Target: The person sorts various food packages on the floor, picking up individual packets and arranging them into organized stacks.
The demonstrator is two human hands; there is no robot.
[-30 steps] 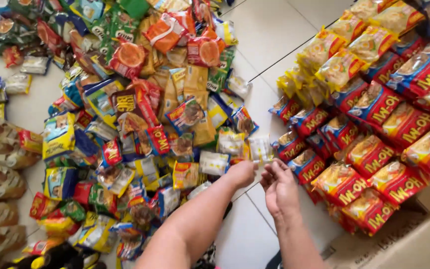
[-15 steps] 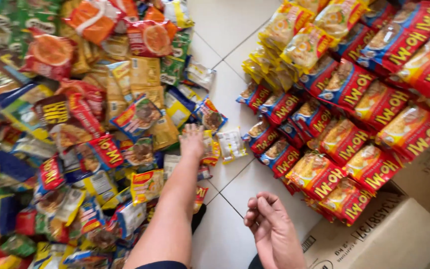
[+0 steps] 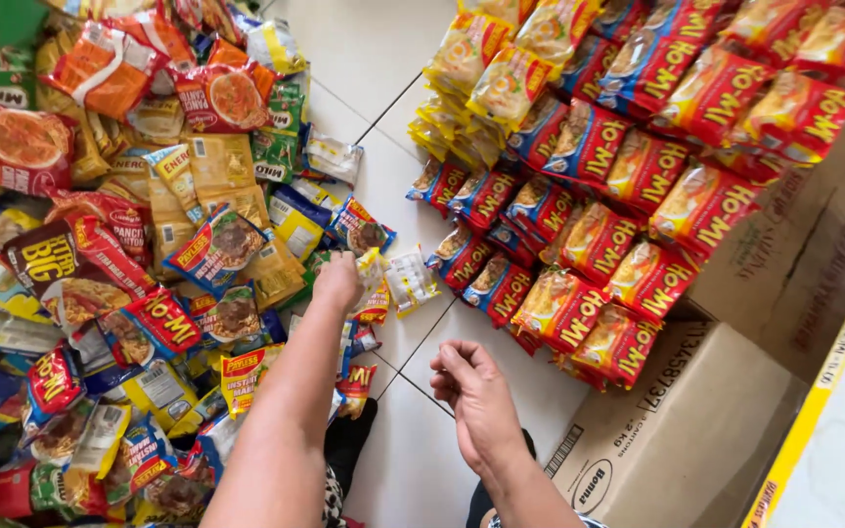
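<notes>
- Loose snack packet heap (image 3: 139, 254) covers the tiled floor (image 3: 374, 59) to my left; red noodle packs (image 3: 638, 176) stacked in rows to the right.
- Cardboard box (image 3: 677, 430) at lower right: contents hidden.
- My left hand (image 3: 339, 282) pinches a small yellow packet (image 3: 371, 266) at the heap's edge.
- My right hand (image 3: 476, 391) hovers empty, fingers loosely curled.

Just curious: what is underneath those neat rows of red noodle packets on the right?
White floor tiles show beside the red noodle packets, and a cardboard box lies at their lower edge. What is directly under the rows is covered.
</notes>
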